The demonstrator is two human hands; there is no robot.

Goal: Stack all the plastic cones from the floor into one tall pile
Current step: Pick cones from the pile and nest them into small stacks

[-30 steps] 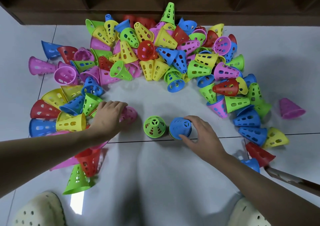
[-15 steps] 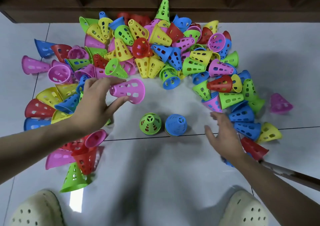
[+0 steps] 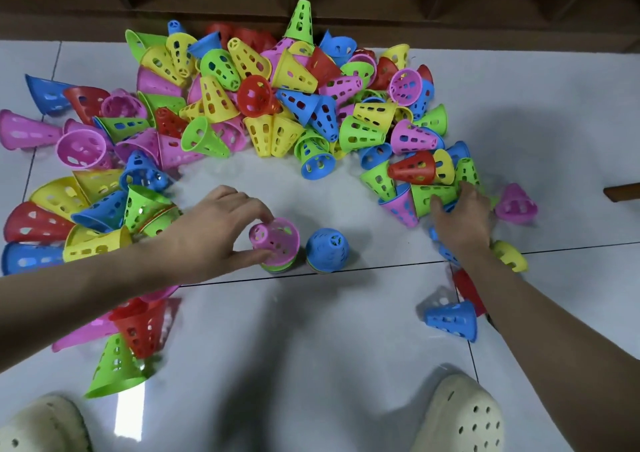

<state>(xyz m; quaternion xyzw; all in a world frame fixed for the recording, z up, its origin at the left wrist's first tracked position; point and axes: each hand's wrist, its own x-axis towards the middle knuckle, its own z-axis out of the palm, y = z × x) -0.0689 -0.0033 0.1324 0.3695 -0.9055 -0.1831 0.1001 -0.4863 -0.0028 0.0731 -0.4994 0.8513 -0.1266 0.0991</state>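
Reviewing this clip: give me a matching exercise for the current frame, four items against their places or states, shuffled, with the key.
Items:
1. pink perforated plastic cone
2. blue perforated plastic cone
3. tall upright green perforated plastic cone
4. right hand

States:
A. standing at the far edge of the heap
B. held by the left hand, going onto a green cone
C. reaching into the cones on the right
D. standing untouched on the white floor tile

Pairs: 1-B, 2-D, 3-A, 4-C

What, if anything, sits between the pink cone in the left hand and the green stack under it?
Nothing visible. The left hand holds the pink cone already over the green stack; the blue-topped stack stands beside it, apart.
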